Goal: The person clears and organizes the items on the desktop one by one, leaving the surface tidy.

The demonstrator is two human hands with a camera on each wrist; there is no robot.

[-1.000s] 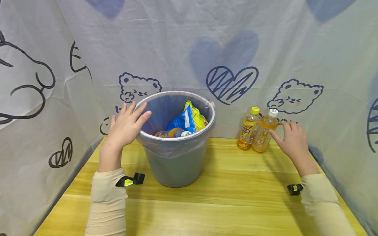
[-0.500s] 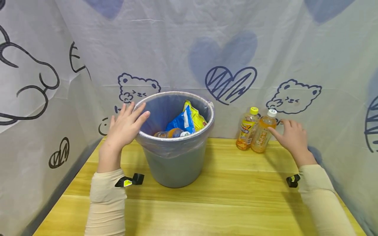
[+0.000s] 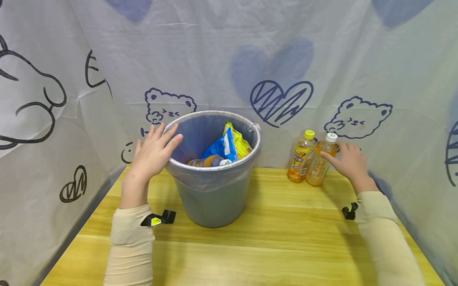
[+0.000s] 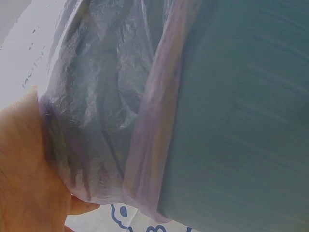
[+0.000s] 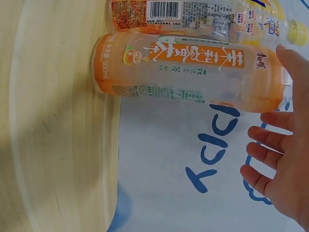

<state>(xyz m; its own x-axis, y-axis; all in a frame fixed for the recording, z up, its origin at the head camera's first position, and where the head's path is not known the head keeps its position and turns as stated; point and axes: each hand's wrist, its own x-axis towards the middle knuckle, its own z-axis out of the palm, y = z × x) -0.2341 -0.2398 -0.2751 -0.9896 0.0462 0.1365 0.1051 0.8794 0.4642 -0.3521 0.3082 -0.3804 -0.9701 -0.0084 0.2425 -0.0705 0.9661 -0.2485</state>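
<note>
My left hand rests at the left rim of a grey trash bin, its fingers spread and fairly straight. A clear liner bag folds over the rim; the left wrist view has the palm against it. At the right, my right hand is beside a white-capped drink bottle with an orange label. Its thumb reaches the front of the bottle's upper part, while the other fingers are loosely bent and do not wrap around it. A yellow-capped bottle stands upright against the white-capped one.
Inside the bin are a blue packet, a yellow packet and an orange bottle lying on its side. The wooden table ends at a printed cloth backdrop behind the bin and bottles, with cloth at both sides.
My right hand has shifted slightly left, bringing its thumb closer over the white-capped bottle. The left hand, bin and both bottles have stayed in place.
</note>
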